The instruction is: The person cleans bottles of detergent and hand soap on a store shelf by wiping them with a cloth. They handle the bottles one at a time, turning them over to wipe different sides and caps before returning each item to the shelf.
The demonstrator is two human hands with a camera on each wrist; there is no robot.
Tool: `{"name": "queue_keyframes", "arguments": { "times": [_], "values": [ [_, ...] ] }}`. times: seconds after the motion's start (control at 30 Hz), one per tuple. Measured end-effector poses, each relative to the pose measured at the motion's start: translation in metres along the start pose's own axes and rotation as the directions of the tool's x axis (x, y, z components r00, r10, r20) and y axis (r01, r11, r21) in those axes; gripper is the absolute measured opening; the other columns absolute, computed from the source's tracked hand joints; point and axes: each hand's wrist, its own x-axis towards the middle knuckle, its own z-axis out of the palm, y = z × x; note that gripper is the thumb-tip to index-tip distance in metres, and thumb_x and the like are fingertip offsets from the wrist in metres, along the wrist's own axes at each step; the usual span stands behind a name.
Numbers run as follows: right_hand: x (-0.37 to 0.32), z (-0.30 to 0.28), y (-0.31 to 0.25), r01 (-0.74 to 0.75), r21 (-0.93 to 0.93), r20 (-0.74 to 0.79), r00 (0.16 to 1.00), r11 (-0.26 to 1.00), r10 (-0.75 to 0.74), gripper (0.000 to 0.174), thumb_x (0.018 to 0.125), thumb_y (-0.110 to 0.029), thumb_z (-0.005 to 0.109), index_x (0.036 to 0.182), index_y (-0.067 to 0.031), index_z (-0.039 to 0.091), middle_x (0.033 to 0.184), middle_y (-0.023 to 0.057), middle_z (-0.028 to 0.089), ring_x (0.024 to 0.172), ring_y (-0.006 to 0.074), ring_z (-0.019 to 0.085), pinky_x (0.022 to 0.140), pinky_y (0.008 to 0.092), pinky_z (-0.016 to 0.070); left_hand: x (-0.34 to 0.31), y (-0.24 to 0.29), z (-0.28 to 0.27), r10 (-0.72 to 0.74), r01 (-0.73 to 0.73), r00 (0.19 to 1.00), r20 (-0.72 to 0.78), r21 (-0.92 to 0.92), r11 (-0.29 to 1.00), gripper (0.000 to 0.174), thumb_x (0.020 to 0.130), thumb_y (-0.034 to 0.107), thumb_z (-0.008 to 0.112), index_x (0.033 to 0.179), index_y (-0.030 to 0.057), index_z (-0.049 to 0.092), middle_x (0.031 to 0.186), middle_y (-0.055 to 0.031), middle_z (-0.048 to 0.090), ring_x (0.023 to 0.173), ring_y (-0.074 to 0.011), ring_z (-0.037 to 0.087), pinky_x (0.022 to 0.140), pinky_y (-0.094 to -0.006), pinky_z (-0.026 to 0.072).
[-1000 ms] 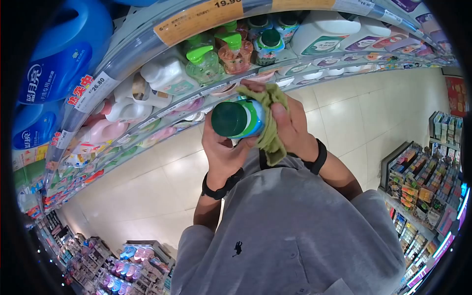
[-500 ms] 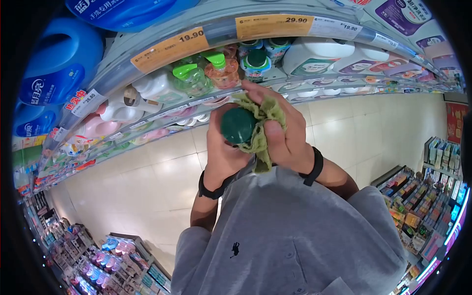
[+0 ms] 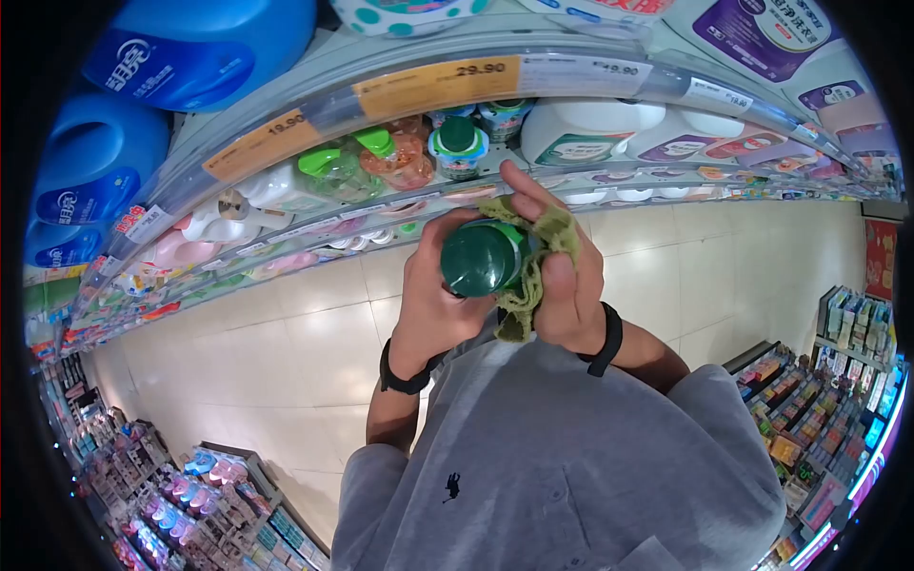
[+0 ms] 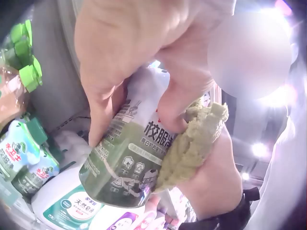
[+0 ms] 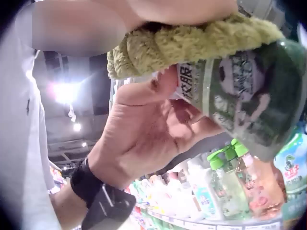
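Observation:
A detergent bottle with a dark green cap [image 3: 477, 259] is held upright in front of the person's chest. The left hand [image 3: 428, 295] grips it round the neck end, fingers and thumb on either side of the label [image 4: 139, 158]. On the opposite side, the right hand [image 3: 574, 285] holds a fuzzy olive-green cloth [image 3: 529, 285] against the bottle, its thumb over the cloth and its index finger extended. The right wrist view shows the cloth [image 5: 192, 48] folded along the bottle's side [image 5: 268, 96], with the left thumb close beside it.
Just ahead stands a curved shelf with price tags [image 3: 438, 81]. Below the tags are green-pump bottles [image 3: 328, 164], a similar green-capped bottle [image 3: 459, 143] and white jugs [image 3: 586, 133]. Large blue jugs [image 3: 200, 52] stand upper left. Product racks [image 3: 800, 390] stand behind across the tiled floor [image 3: 286, 371].
The bottle has gone from tilted, with its label showing, to more upright with the cap facing the head camera. Both hands shifted slightly right in view; the shelf slid left and down.

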Motion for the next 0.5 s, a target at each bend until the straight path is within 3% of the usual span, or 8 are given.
{"name": "queue_keyframes", "arguments": {
  "times": [0.07,0.13,0.23,0.27,0.37,0.4,0.47,0.5],
  "values": [
    [-0.006,-0.014,0.011,0.017,0.047,0.012,1.0,0.999,-0.018,0.051,0.102,-0.032,0.036,0.128,0.0101,0.05,0.137,0.0289,0.05,0.119,0.0372,0.056,0.101,0.0392,0.044,0.0,0.004,0.012,-0.011,0.011,1.0,0.016,0.003,1.0,0.06,0.069,-0.006,0.071,0.123,0.0014,0.048,0.112,-0.013,0.065,0.101,-0.0224,0.066,0.088,-0.0311,0.05],
    [-0.005,-0.032,0.031,0.089,0.05,0.063,0.994,0.995,-0.093,0.051,0.102,-0.033,0.036,0.128,0.0096,0.05,0.134,0.0261,0.053,0.116,0.0365,0.058,0.1,0.0385,0.0443,0.001,0.0,0.024,-0.014,0.011,1.0,-0.026,-0.095,0.995,0.067,0.067,-0.002,0.079,0.125,0.0011,0.046,0.12,-0.0164,0.061,0.111,-0.0247,0.061,0.095,-0.0352,0.0469],
    [-0.01,-0.052,0.041,-0.155,0.003,0.078,0.985,0.988,0.154,0.05,0.103,-0.031,0.036,0.129,0.009,0.049,0.132,0.0225,0.055,0.117,0.0337,0.058,0.1,0.0379,0.0443,0.003,-0.003,0.032,0.071,-0.088,0.993,-0.094,-0.188,0.978,0.084,0.062,0.014,0.092,0.128,0.0036,0.04,0.127,-0.0237,0.058,0.118,-0.0327,0.058,0.1,-0.0429,0.0456],
    [-0.018,-0.053,0.049,-0.233,0.105,0.04,0.972,0.967,0.23,0.05,0.103,-0.031,0.036,0.13,0.0091,0.047,0.131,0.0199,0.056,0.118,0.0306,0.057,0.102,0.0373,0.0425,0.003,-0.001,0.034,0.064,-0.088,0.991,-0.116,-0.22,0.972,0.084,0.062,0.013,0.092,0.128,0.0038,0.04,0.127,-0.0237,0.058,0.118,-0.0331,0.058,0.1,-0.0429,0.0459],
    [-0.015,-0.054,0.049,-0.192,0.045,0.012,0.981,0.98,0.191,0.05,0.103,-0.031,0.037,0.132,0.009,0.046,0.132,0.0225,0.055,0.12,0.0305,0.056,0.104,0.0377,0.0403,-0.002,-0.001,0.044,0.009,-0.051,0.989,-0.15,-0.279,0.959,0.086,0.062,0.014,0.092,0.129,0.0042,0.039,0.127,-0.0235,0.058,0.118,-0.0331,0.058,0.099,-0.0426,0.0466],
    [-0.012,-0.05,0.037,-0.249,0.162,-0.01,0.967,0.955,0.254,0.05,0.102,-0.031,0.038,0.132,0.0088,0.046,0.132,0.0236,0.054,0.119,0.0313,0.056,0.104,0.0385,0.04,-0.001,-0.002,0.046,-0.01,-0.036,0.988,-0.152,-0.293,0.955,0.086,0.062,0.014,0.092,0.129,0.0043,0.039,0.127,-0.0234,0.058,0.119,-0.0329,0.058,0.099,-0.0424,0.0467],
    [-0.006,-0.039,0.001,-0.34,0.388,-0.033,0.924,0.857,0.382,0.05,0.102,-0.031,0.038,0.132,0.0084,0.047,0.132,0.0259,0.054,0.119,0.0328,0.056,0.104,0.0402,0.0394,0.005,0.007,0.043,-0.037,0.035,0.999,-0.008,-0.167,0.985,0.073,0.064,0.0,0.082,0.127,0.0034,0.045,0.123,-0.0175,0.061,0.112,-0.0248,0.061,0.094,-0.0355,0.0483],
    [-0.006,-0.038,-0.002,-0.237,0.326,-0.061,0.961,0.915,0.271,0.05,0.102,-0.031,0.038,0.132,0.008,0.047,0.131,0.0267,0.054,0.119,0.0335,0.056,0.104,0.0411,0.0398,0.004,0.009,0.044,-0.088,0.089,0.996,0.018,-0.081,0.993,0.066,0.065,-0.006,0.074,0.124,0.0026,0.048,0.12,-0.0155,0.064,0.107,-0.0218,0.064,0.091,-0.0329,0.0494]
  ]
}}
